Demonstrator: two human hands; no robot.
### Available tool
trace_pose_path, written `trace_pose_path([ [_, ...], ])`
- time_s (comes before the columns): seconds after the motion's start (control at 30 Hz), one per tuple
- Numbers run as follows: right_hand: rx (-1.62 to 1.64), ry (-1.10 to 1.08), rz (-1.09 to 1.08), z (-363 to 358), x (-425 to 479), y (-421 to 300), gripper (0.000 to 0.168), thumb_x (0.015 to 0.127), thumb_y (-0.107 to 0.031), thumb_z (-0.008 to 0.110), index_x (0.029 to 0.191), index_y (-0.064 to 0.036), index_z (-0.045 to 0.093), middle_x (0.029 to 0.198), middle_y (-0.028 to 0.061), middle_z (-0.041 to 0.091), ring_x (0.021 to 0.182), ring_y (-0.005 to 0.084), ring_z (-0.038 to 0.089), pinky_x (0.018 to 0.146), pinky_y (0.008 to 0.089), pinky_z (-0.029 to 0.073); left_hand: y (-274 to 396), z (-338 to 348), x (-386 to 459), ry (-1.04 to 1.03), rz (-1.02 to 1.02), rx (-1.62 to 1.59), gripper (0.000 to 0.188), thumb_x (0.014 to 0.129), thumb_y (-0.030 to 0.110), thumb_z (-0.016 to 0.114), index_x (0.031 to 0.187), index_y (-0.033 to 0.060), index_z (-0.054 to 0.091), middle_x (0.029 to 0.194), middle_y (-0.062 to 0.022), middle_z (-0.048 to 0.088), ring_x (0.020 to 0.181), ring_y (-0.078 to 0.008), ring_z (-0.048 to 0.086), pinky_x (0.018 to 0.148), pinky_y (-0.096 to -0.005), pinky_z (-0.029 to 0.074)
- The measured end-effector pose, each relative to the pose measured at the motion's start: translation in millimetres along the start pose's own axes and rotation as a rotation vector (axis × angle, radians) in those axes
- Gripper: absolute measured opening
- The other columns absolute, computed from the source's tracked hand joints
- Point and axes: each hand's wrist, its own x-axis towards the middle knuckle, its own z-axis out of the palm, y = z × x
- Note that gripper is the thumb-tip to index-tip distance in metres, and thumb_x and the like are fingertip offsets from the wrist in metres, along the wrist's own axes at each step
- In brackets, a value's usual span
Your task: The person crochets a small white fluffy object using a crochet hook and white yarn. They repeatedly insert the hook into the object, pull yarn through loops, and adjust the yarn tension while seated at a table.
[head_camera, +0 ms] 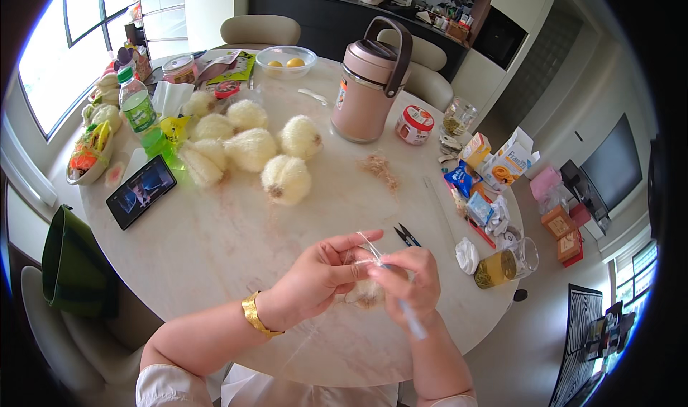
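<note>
My left hand (317, 275), with a gold cuff at its wrist, pinches a small piece of yarn work between thumb and fingers. White yarn (368, 242) runs from its raised index finger down to the pinch. In my right hand (416, 280) is a crochet hook (413, 321) with a pale handle; its tip meets the yarn and is too small to make out. Under both hands a fuzzy cream piece (366, 295) with a brownish end lies on the marble-patterned table (215, 262), partly hidden. Black thread snips (407, 236) lie just beyond my right hand.
Several fuzzy cream balls (286, 180) sit left of centre, near a propped phone (141, 192) and a green-capped bottle (137, 103). Behind stands a pink insulated jug (367, 89). Brown yarn scraps (381, 171), a clear ruler (438, 205) and a glass mug of tea (497, 269) are rightward.
</note>
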Motion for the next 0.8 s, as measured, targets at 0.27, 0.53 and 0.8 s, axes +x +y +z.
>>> trace_pose_path([
  [0.27, 0.307, 0.130, 0.162, -1, -4, -3, 0.012, 0.080, -0.003, 0.062, 0.091, -0.007, 0.060, 0.089, 0.0073, 0.060, 0.077, 0.0216, 0.062, 0.060, 0.0285, 0.049, 10, -1, 0, -0.024, -0.098, -0.043, 0.053, 0.083, -0.006, 0.059, 0.133, 0.0003, 0.042, 0.087, 0.0014, 0.063, 0.078, -0.0064, 0.059, 0.071, -0.0180, 0.047],
  [0.53, 1.097, 0.309, 0.892, -3, -5, -4, 0.018, 0.099, -0.021, 0.039, 0.102, -0.003, 0.041, 0.079, 0.0119, 0.060, 0.075, 0.0274, 0.066, 0.066, 0.0324, 0.055, 14, 0, -1, -0.071, -0.065, 0.029, 0.058, 0.082, -0.007, 0.061, 0.135, 0.0036, 0.041, 0.083, 0.0032, 0.061, 0.072, -0.0028, 0.055, 0.055, -0.0150, 0.038],
  [0.8, -0.034, -0.001, 0.146, -1, -3, -2, 0.019, 0.070, -0.001, 0.066, 0.086, -0.009, 0.064, 0.089, 0.0059, 0.065, 0.079, 0.0223, 0.062, 0.064, 0.0297, 0.049, -7, 5, -2, 0.057, 0.083, 0.203, 0.056, 0.084, -0.005, 0.060, 0.136, 0.0037, 0.040, 0.090, 0.0030, 0.062, 0.078, -0.0028, 0.056, 0.063, -0.0165, 0.043],
])
